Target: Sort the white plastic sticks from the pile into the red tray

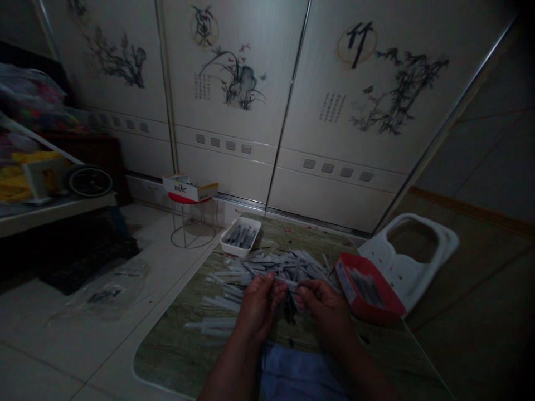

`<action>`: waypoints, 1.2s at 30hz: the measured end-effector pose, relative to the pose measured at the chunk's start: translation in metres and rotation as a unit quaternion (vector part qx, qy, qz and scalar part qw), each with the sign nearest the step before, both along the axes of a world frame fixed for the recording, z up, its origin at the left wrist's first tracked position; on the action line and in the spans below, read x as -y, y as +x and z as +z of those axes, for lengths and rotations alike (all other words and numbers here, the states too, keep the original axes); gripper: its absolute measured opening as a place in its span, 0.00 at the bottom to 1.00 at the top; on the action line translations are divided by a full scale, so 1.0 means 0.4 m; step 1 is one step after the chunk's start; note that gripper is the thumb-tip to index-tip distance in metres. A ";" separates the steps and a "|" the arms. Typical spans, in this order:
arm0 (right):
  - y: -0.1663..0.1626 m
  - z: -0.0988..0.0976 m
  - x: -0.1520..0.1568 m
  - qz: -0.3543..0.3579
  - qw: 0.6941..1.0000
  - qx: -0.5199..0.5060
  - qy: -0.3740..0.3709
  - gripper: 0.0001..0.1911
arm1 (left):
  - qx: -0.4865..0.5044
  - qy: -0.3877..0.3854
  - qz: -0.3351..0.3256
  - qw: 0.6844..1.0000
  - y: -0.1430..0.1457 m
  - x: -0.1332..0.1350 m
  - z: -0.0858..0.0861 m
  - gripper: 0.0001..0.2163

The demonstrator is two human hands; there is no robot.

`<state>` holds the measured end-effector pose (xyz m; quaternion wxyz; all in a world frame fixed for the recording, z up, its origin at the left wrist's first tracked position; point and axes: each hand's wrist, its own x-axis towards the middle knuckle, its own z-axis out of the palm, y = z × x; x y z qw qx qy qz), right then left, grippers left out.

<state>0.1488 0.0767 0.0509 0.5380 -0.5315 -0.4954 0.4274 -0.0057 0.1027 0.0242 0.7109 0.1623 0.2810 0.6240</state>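
Observation:
Between my two hands a thin translucent white pen (pixel 288 282) with a dark end lies roughly level. My left hand (pixel 259 303) pinches its left end with thumb and fingers, while my right hand (pixel 324 305) is closed at the dark right end. Whether the dark piece is a cap or a tip is too dim to tell. Just beyond my hands spreads a loose pile of pen pieces (pixel 298 260), pale tubes mixed with thin dark ones. Small black pieces (pixel 288 314) lie below the pen. To the left are several pale tubes (pixel 217 323) side by side.
On the green wood-grain table (pixel 167 351) stand a white tray (pixel 237 250) of dark-filled pens and a red basket (pixel 382 314) of pale tubes. A white chair (pixel 445 245) adjoins its right side. Beyond, a shoe box (pixel 190 192) rests on a red stool (pixel 192 200).

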 end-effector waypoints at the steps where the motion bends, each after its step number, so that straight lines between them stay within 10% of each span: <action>1: 0.000 0.000 0.000 -0.001 1.000 0.004 -0.001 0.22 | 0.000 0.001 0.000 1.000 0.001 0.000 0.000 0.08; 14: -0.004 0.026 0.019 -0.025 0.980 0.187 0.057 0.21 | -0.029 0.030 -0.010 0.999 0.007 0.001 -0.009 0.11; 36: 0.006 0.035 0.031 0.029 0.987 0.154 0.042 0.21 | -0.041 0.049 -0.012 0.998 0.007 0.005 -0.004 0.13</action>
